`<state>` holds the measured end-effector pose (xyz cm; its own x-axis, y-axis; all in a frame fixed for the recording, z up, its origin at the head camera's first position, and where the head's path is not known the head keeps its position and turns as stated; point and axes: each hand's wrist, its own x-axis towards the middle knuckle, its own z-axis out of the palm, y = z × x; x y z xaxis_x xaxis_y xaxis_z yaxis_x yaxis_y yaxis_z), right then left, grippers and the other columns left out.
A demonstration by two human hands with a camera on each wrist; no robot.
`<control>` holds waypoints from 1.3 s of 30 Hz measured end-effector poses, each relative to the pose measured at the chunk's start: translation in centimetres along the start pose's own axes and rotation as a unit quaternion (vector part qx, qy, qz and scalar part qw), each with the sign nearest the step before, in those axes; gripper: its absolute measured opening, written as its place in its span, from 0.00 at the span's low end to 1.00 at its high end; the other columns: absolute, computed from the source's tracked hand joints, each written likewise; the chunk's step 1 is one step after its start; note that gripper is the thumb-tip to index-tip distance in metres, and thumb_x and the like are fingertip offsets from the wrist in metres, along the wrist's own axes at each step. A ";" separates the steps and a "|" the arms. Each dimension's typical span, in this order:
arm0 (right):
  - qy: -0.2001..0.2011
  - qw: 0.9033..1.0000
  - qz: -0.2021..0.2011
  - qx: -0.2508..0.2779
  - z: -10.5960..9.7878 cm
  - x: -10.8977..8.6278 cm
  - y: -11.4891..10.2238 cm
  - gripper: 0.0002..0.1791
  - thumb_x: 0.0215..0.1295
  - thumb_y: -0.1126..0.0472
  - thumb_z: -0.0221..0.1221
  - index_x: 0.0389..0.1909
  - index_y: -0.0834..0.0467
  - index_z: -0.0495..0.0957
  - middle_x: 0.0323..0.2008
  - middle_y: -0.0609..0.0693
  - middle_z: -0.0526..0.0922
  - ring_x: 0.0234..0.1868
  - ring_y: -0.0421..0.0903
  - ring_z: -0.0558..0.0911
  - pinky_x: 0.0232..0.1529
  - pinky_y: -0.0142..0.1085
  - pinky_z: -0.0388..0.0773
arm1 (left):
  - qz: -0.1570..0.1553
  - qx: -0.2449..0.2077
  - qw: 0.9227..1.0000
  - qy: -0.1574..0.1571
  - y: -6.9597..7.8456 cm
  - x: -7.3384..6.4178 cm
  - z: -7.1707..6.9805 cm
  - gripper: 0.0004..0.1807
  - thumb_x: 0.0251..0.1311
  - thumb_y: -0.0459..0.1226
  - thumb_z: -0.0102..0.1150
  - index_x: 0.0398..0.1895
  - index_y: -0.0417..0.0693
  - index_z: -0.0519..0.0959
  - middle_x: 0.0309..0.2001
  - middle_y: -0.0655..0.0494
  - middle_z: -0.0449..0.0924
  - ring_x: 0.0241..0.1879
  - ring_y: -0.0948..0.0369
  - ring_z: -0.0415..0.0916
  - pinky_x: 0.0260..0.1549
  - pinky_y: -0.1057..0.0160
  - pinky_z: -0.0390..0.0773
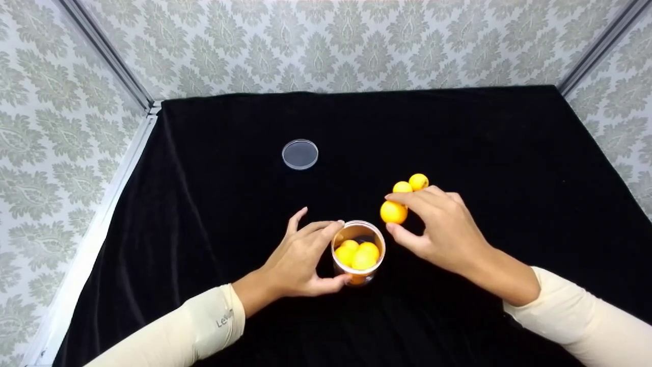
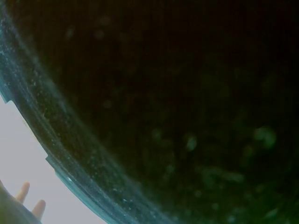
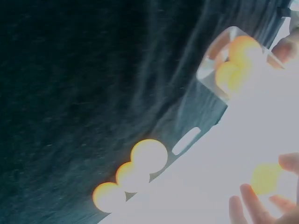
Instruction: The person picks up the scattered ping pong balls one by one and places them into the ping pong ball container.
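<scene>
My left hand [image 1: 300, 260] holds a clear round jar [image 1: 358, 224] upright from its left side, thumb near and fingers far. Several orange balls [image 1: 364, 257] lie inside it. To the right of the rim, my right hand [image 1: 445, 229] pinches another orange ball [image 1: 394, 212] between thumb and fingertips. Beyond that hand, loose orange balls [image 1: 418, 181] sit on the cloth, partly covered by it; three [image 3: 132, 177] show in a row in the right wrist view. The left wrist view catches mostly dark cloth, with fingertips [image 2: 39, 208] in its lower left corner.
A clear round lid [image 1: 300, 154] lies flat on the black cloth [image 1: 244, 132], farther back and left of the jar. Patterned wall panels [image 1: 316, 46] with metal corner posts stand behind and beside the table.
</scene>
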<state>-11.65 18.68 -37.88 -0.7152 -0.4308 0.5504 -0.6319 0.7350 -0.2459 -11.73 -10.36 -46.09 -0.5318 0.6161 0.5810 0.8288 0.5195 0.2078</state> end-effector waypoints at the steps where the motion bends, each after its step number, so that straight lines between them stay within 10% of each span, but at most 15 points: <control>1: 0.001 1.000 -0.003 0.006 0.0 0.1 -0.3 0.22 0.57 0.48 0.71 0.53 0.48 0.85 0.46 0.42 0.89 0.48 0.46 0.84 0.39 0.47 0.76 | 0.000 0.000 1.000 0.000 0.0 0.0 0.0 0.49 0.50 0.65 0.67 0.69 0.46 0.68 0.59 0.53 0.83 0.59 0.55 0.80 0.64 0.29 0.62; 39: -0.020 0.998 -0.046 0.031 1.9 0.1 -3.9 0.22 0.60 0.45 0.69 0.54 0.46 0.84 0.44 0.39 0.88 0.42 0.42 0.82 0.44 0.41 0.72 | -0.001 0.000 1.000 0.001 0.0 0.1 0.0 0.48 0.51 0.65 0.67 0.69 0.45 0.68 0.59 0.54 0.83 0.60 0.55 0.80 0.64 0.28 0.63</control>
<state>-9.87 14.79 -38.36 -0.6633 -0.5171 0.5411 -0.7126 0.6573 -0.2453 -11.75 -10.27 -46.06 -0.5323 0.6142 0.5826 0.8284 0.5198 0.2089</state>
